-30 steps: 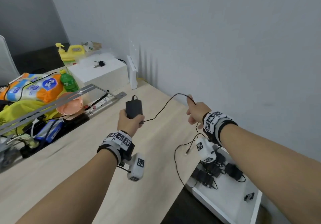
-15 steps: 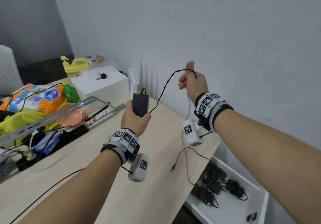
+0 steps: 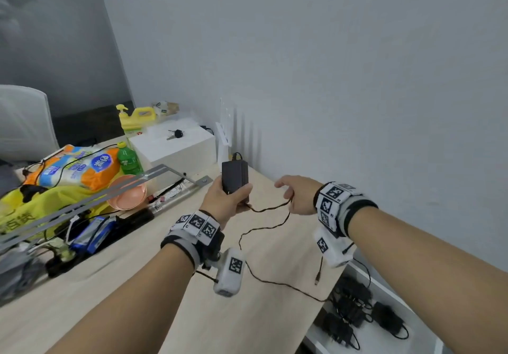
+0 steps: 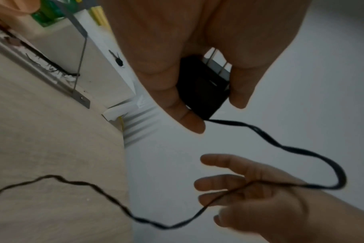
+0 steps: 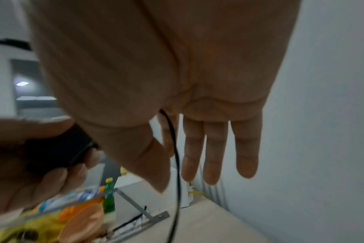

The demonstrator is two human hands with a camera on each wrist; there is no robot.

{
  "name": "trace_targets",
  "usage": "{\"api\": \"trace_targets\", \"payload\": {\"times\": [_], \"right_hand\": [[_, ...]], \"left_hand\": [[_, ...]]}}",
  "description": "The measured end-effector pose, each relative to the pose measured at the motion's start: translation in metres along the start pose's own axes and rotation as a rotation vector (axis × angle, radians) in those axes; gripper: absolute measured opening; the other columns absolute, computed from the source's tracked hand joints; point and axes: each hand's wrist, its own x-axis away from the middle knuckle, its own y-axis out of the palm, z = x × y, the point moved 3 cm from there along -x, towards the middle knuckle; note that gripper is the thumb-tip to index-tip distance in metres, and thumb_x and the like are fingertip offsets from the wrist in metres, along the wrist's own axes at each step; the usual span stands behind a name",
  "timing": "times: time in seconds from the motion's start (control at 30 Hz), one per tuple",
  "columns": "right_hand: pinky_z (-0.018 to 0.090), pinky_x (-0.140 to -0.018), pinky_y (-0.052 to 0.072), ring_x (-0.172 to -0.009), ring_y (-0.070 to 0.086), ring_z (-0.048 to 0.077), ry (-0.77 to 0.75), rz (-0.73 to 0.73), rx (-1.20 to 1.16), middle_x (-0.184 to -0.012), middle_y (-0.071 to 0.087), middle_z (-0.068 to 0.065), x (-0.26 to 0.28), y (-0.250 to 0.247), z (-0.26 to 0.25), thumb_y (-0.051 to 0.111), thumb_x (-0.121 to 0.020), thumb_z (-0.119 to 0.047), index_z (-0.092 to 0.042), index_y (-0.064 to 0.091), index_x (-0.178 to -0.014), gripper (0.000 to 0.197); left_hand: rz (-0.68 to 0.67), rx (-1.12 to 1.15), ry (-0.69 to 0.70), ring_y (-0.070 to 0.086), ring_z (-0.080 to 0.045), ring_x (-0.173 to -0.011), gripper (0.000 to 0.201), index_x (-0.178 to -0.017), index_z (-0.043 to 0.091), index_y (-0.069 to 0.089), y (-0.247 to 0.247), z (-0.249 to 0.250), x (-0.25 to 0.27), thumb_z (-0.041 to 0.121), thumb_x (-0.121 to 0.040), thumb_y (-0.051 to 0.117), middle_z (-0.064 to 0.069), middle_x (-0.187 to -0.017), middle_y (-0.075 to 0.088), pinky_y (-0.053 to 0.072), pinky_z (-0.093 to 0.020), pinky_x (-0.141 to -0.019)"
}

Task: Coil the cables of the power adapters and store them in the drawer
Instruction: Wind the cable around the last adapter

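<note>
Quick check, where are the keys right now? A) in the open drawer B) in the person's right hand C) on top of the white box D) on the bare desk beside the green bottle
C: the keys lie on top of the white box at the back of the desk, behind the power adapter that the left hand grips.

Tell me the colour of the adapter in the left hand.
Black. The adapter, gripped by the left hand, shows best in the head view.
</note>
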Motion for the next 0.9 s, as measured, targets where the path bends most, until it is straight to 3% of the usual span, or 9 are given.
{"api": "trace_targets", "payload": {"times": [0.13, 0.23, 0.3, 0.37, 0.43, 0.53, 0.7, 0.8, 0.9], "right_hand": [[0.033, -0.092, 0.051, -0.121, 0.053, 0.023, 0.061, -0.116, 0.36, -0.143, 0.047, 0.002, 0.008, -0.006, 0.002, 0.054, -0.083, -0.005, -0.03, 0.035, -0.145, 0.069], [0.032, -0.101, 0.045, -0.123, 0.052, 0.019, -0.007, -0.243, 0.123, -0.142, 0.048, -0.001, 0.011, 0.001, -0.007, 0.068, -0.083, -0.02, -0.031, 0.034, -0.146, 0.072], [0.034, -0.108, 0.039, -0.125, 0.051, 0.017, -0.084, -0.222, -0.119, -0.141, 0.051, 0.0, 0.01, 0.01, -0.022, 0.072, -0.082, -0.039, -0.03, 0.037, -0.145, 0.072], [0.034, -0.103, 0.043, -0.115, 0.059, 0.015, -0.149, -0.141, -0.247, -0.128, 0.062, 0.001, 0.008, 0.019, -0.036, 0.068, -0.084, -0.049, -0.025, 0.046, -0.138, 0.063], [0.034, -0.085, 0.054, -0.088, 0.068, 0.015, -0.158, -0.101, -0.37, -0.099, 0.072, 0.001, 0.009, 0.024, -0.043, 0.062, -0.09, -0.043, -0.018, 0.057, -0.123, 0.042], [0.029, -0.056, 0.054, -0.053, 0.056, 0.018, -0.103, -0.022, -0.496, -0.064, 0.058, 0.002, 0.008, 0.015, -0.04, 0.052, -0.097, -0.026, -0.012, 0.067, -0.1, 0.021], [0.021, -0.056, 0.04, -0.07, 0.055, 0.013, -0.115, 0.161, -0.058, -0.07, 0.057, -0.01, 0.006, -0.003, -0.03, 0.051, -0.095, -0.027, -0.023, 0.071, -0.088, 0.021], [0.021, -0.061, 0.039, -0.071, 0.054, 0.007, -0.177, 0.123, 0.018, -0.077, 0.059, -0.011, 0.008, 0.007, -0.039, 0.058, -0.093, -0.037, -0.025, 0.071, -0.097, 0.018], [0.024, -0.069, 0.041, -0.079, 0.057, 0.012, -0.197, 0.146, 0.068, -0.084, 0.062, -0.007, 0.007, 0.009, -0.044, 0.057, -0.093, -0.038, -0.028, 0.071, -0.098, 0.018]], "left_hand": [[0.09, 0.164, -0.067, 0.057, -0.021, -0.069, 0.032, -0.117, 0.008, 0.051, -0.01, 0.0, -0.006, 0.008, -0.088, 0.066, -0.011, -0.083, 0.055, 0.058, -0.03, -0.06], [0.122, 0.262, -0.1, 0.057, -0.022, -0.066, 0.032, -0.119, 0.003, 0.052, -0.012, 0.0, -0.009, 0.01, -0.09, 0.064, -0.012, -0.08, 0.056, 0.058, -0.03, -0.058], [0.082, 0.335, -0.117, 0.06, -0.024, -0.067, 0.028, -0.116, 0.002, 0.053, -0.007, 0.003, -0.007, 0.012, -0.092, 0.062, -0.013, -0.079, 0.057, 0.059, -0.033, -0.061], [0.005, 0.382, -0.115, 0.062, -0.028, -0.072, 0.022, -0.11, 0.002, 0.054, -0.001, 0.011, -0.004, 0.014, -0.093, 0.06, -0.013, -0.079, 0.059, 0.06, -0.039, -0.068], [-0.076, 0.354, -0.103, 0.063, -0.031, -0.081, 0.018, -0.107, 0.004, 0.056, -0.001, 0.019, 0.001, 0.014, -0.092, 0.06, -0.012, -0.086, 0.061, 0.06, -0.041, -0.073], [-0.121, 0.273, -0.088, 0.062, -0.031, -0.089, 0.029, -0.115, 0.008, 0.055, -0.011, 0.025, 0.003, 0.01, -0.088, 0.064, -0.012, -0.102, 0.062, 0.06, -0.04, -0.073], [-0.066, -0.001, -0.018, 0.063, -0.02, -0.068, 0.043, -0.113, 0.015, 0.058, -0.023, 0.024, 0.003, 0.015, -0.075, 0.079, -0.009, -0.088, 0.063, 0.05, -0.025, -0.054], [-0.176, 0.157, -0.088, 0.061, -0.022, -0.066, 0.05, -0.115, 0.012, 0.056, -0.013, 0.022, 0.009, 0.029, -0.071, 0.074, -0.017, -0.099, 0.062, 0.05, -0.025, -0.054], [-0.275, 0.291, -0.158, 0.057, -0.023, -0.062, 0.045, -0.113, 0.007, 0.053, -0.003, 0.024, 0.016, 0.035, -0.08, 0.063, -0.02, -0.101, 0.062, 0.053, -0.027, -0.054]]}}
